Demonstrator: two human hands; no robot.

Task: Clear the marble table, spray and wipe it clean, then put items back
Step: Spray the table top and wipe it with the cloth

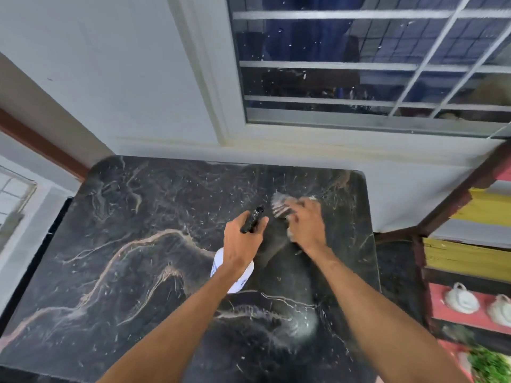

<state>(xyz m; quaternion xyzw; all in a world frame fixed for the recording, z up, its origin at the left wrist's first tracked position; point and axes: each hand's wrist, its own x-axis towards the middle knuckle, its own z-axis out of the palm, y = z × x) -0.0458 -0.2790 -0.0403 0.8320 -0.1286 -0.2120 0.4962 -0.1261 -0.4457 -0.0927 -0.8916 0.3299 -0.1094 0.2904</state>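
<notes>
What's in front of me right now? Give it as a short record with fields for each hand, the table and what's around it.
left hand: grips a spray bottle, white body, black head pointing away
right hand: presses a cloth on the table's far right part; blurred
table: dark marble with pale veins
right side: shelf with white cups
behind: wall and barred window
</notes>
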